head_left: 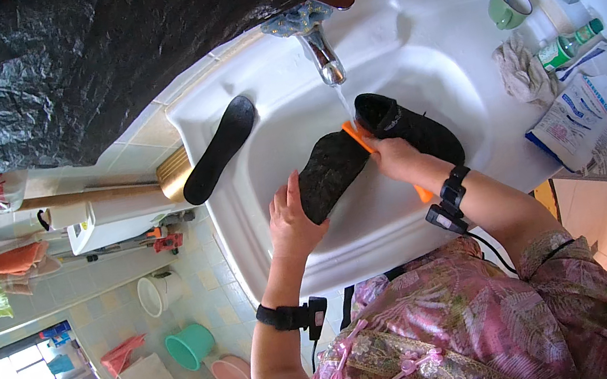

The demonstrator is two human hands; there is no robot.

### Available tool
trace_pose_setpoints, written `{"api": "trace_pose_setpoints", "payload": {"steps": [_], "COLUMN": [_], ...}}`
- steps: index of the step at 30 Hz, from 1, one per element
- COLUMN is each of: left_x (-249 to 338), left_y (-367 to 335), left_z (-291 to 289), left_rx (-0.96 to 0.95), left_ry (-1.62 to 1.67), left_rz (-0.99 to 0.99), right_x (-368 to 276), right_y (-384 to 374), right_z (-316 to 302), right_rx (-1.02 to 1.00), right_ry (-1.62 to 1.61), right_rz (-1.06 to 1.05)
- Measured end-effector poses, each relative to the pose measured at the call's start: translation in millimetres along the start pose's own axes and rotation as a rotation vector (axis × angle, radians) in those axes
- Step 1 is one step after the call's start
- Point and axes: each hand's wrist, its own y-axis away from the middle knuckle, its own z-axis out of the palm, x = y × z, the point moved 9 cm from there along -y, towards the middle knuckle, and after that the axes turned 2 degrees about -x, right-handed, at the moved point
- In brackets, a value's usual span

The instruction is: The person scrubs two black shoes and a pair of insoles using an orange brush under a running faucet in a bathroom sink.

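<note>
My left hand [294, 219] grips one end of a black shoe [332, 177], which is turned with its sole up over the white sink basin [372, 214]. In my right hand [397, 158] is an orange brush [357, 138], its head at the shoe's far end; its handle comes out below the palm. Its bristles are hidden. Water runs from the metal faucet [322, 58] close to the brush and shoe. A second black shoe [419, 131] lies in the basin just beyond my right hand. On the sink's left rim rests a black insole [223, 148].
Right of the basin are a green mug [507, 7], a crumpled cloth [524, 68], a green bottle [568, 45] and a white plastic packet [590, 125]. Black plastic sheeting [81, 58] hangs across the far left. Buckets, one teal [191, 346], stand on the floor at lower left.
</note>
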Motion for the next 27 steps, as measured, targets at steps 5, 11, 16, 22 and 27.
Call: {"api": "trace_pose_setpoints", "payload": {"steps": [5,11,16,22,27], "left_x": [-8.2,-11.9,-29.3,-31.5,-32.2], "left_y": [-4.0,-17.0,-17.6,-14.0,-9.9], "left_z": [3.1,6.9,15.4,18.8,25.0], "left_rx": [-0.024,-0.079,-0.144,-0.193,-0.217], "left_ry": [0.005,-0.008,-0.039,-0.053,-0.121], "left_rz": [0.061,0.135,0.120,0.065,0.035], "right_x": [-63.6,18.5,-79.7,14.7,-30.3], "right_y": [25.6,-17.9,15.7,-16.0,-15.4], "right_z": [26.6,5.8,35.9,10.6,25.6], "right_rx": [-0.058,0.065,0.054,0.121,0.048], "right_ry": [-0.127,-0.063,-0.176,0.019,0.013], "right_rz": [-0.279,0.272,-0.195,0.298,0.165]}}
